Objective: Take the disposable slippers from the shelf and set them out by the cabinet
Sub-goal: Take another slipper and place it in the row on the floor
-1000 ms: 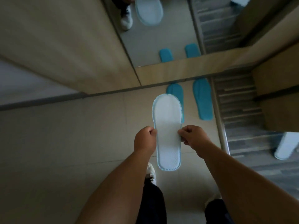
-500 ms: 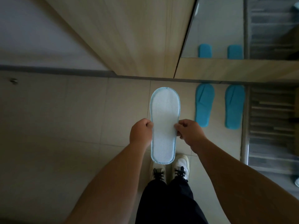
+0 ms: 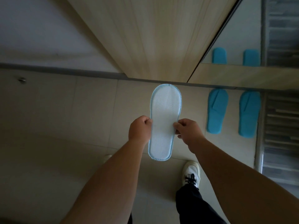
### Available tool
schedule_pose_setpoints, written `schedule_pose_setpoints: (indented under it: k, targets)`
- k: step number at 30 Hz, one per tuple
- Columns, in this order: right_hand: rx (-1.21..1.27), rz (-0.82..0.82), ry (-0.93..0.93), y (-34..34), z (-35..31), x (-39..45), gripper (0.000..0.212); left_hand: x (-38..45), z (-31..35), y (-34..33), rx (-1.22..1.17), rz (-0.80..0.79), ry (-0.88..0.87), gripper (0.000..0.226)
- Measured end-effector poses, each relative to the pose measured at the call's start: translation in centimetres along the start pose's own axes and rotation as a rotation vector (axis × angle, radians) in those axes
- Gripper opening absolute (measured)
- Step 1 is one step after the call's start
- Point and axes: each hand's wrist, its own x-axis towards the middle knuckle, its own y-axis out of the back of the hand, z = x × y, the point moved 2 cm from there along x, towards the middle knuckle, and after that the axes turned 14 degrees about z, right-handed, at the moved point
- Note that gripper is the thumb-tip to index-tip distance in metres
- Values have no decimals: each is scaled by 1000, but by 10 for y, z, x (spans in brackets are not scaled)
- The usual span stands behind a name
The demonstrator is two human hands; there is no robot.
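Note:
I hold a flat disposable slipper (image 3: 164,113), white sole up with a light blue stitched rim, level above the tiled floor. My left hand (image 3: 140,129) pinches its left edge and my right hand (image 3: 187,130) pinches its right edge, both near the middle. Its toe points toward the base of the light wood cabinet (image 3: 145,38). Two blue slippers (image 3: 217,110) (image 3: 249,113) lie side by side on the floor to the right, toes at the cabinet's base.
A mirror panel (image 3: 234,38) on the cabinet reflects the blue slippers. Dark striped flooring (image 3: 281,126) runs along the right behind a metal strip. My white sneaker (image 3: 191,173) stands below the slipper. A small metal door stop (image 3: 21,80) sits at left.
The view has swung left along the cabinet, so the two blue slippers now lie further right of the held slipper. My feet have stepped apart. Both hands keep the same grip.

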Motion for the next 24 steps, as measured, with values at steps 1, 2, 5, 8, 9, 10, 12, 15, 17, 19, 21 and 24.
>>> schedule_pose_setpoints:
  k: [1,2,5,8,9,10,12,15,17,19,21,24]
  targets:
    - [5,11,-5,-8,-4,0,12,8,-3,3,-3,-3,-4,21]
    - [8,24,-8,-17,-7,1,12,16,-7,6,-4,-8,-12,21]
    - [25,71,-28,-42,-12,3,13,39,-21,14,-5,-39,-59,21]
    - [62,120,-66,-70,-13,4,13,61,-39,22,6,-72,-97,21]
    - [84,130,-80,-80,-13,6,13,68,-44,23,17,-86,-113,21]
    - [112,138,-93,-88,-12,8,12,74,-49,23,30,-99,-129,21]
    - [155,164,-103,-103,-10,15,12,84,-57,19,47,-106,-140,21]
    - [104,277,-23,-113,-13,28,11,94,-61,8,46,-64,-99,40]
    - [-6,353,97,-115,-20,33,12,97,-57,-3,8,-89,-90,44]
    - [-127,375,216,-120,-26,32,11,97,-47,-15,-71,-167,-110,32]
    - [-224,353,307,-127,-28,27,8,95,-35,-21,-195,-252,-73,27]
    - [-289,307,390,-135,-28,19,13,96,-26,-24,-305,-313,-8,31]
